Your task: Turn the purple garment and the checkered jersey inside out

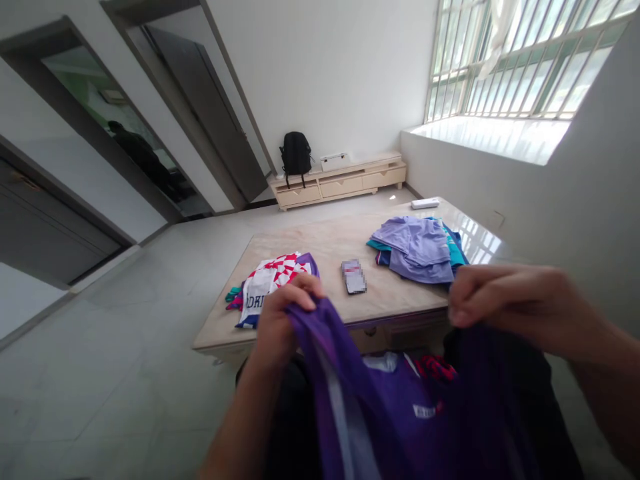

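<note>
A purple jersey (395,400) hangs over my lap, stretched between my two hands. My left hand (285,313) is closed on one upper edge of it, and my right hand (510,307) pinches the opposite edge. Just beyond my left hand lies a pile of jerseys (270,280), with a red-and-white checked one on top. Past my right hand sits another pile of clothes (415,247), lavender on top with teal and navy beneath. Between the piles a phone-like object (354,276), its face blurred, lies on the table. Some red patterned cloth (436,368) shows behind the jersey's collar.
The pale marble-look table (310,233) is in front of my knees, with a white box-shaped item (425,203) at its far edge. Beyond stand a low cabinet (345,184) and a black backpack (297,155). A barred window (520,67) is at right; doors (205,107) are at left.
</note>
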Demonstrator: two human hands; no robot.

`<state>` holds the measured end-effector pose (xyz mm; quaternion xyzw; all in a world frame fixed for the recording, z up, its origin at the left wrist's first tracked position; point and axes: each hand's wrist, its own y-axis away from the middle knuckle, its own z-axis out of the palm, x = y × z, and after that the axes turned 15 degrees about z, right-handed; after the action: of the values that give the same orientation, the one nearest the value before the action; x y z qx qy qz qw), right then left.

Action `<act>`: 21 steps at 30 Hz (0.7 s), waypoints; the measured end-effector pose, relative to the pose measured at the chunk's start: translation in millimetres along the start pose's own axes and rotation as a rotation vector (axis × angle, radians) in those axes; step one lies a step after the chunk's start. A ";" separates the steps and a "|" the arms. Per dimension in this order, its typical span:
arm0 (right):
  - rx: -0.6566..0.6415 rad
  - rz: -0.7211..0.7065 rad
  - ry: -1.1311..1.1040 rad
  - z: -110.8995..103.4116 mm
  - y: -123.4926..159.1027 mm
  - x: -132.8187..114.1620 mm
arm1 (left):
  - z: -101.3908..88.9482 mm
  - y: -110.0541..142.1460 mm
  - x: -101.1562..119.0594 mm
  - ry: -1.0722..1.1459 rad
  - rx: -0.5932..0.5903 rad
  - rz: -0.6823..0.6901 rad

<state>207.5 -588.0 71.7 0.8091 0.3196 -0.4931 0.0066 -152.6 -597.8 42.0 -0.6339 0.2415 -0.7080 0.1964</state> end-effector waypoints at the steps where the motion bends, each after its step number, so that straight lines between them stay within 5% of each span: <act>1: -0.024 -0.014 -0.098 12.9 -18.5 -1.7 | 25.8 -5.6 -10.6 0.108 -0.030 0.001; 3: -0.044 0.055 -0.202 37.4 -44.3 -4.1 | 64.2 -8.4 -26.2 0.264 -0.096 -0.027; 6: 0.017 -0.005 -0.220 59.8 -54.8 -5.3 | 89.9 0.1 -38.5 0.412 -0.106 -0.107; 10: 0.055 -0.163 -0.168 61.3 -50.0 -5.5 | 94.1 7.7 -45.1 0.506 -0.066 -0.266; 21: -0.088 -0.107 0.087 52.1 -47.1 -2.1 | 88.6 0.1 -52.2 0.531 -0.433 -0.594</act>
<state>140.8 -568.5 60.9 0.8105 0.3838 -0.4424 0.0017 -58.4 -575.5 7.1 -0.4986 0.2337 -0.8050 -0.2210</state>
